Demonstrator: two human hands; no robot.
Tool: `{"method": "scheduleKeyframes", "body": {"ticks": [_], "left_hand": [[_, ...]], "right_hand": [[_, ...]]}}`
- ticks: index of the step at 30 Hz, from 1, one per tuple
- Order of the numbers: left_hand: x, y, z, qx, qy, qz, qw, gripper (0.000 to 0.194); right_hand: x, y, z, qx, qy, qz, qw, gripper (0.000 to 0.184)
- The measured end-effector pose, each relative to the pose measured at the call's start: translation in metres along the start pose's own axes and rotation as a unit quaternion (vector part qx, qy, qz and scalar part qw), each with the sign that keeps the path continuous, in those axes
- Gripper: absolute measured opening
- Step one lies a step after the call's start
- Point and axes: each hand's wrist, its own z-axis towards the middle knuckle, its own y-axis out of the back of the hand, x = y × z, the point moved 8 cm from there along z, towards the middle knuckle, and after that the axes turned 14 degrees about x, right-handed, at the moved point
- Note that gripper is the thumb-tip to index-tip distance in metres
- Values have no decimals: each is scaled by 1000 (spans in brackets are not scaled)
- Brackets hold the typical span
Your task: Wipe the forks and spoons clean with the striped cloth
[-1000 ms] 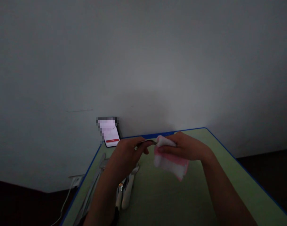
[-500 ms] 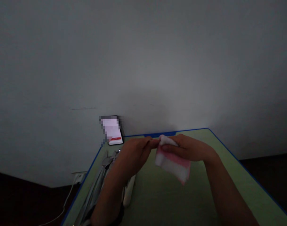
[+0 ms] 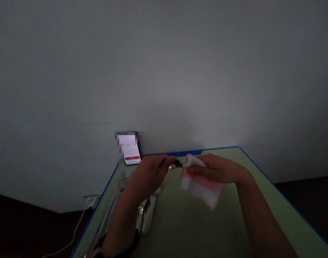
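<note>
My left hand (image 3: pixel 154 172) is closed on one end of a shiny metal piece of cutlery (image 3: pixel 177 163). Its head is hidden in my fingers, so I cannot tell whether it is a spoon or a fork. A pink and white cloth (image 3: pixel 200 186) is pinched in my right hand (image 3: pixel 214 168), thumb on top, and wraps the cutlery's other end, where a bit of pale handle shows. The cloth's loose corner hangs down over the green table (image 3: pixel 191 229). Below my left forearm lie several pieces of cutlery with cream handles (image 3: pixel 149 216).
At the table's far left corner a lit phone (image 3: pixel 131 152) leans against the wall (image 3: pixel 180 71). More metal cutlery (image 3: pixel 112 202) lies along the left edge, partly behind my left arm. A white cable (image 3: pixel 78 227) runs from a wall socket (image 3: pixel 92 201) to the left of the table.
My hands have drawn slightly apart, the right one shifting right with the cloth. A short length of the cutlery's metal now shows between them.
</note>
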Motion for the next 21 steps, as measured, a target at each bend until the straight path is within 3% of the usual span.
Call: {"method": "scheduleKeyframes", "body": {"ticks": [9,14,21], "left_hand": [[-17,-11,2,33,-29,-8,999,32],[-16,4,-3,-36,-52,-71,996,13],[-26,24,-11,-122,-139,-94,978,4]], "right_hand": [[-4,-5,11,-10,3,49,999,43],[-5,-2,9,-14,5,61,998,42],[-1,-2,12,-50,29,120,991,48]]}}
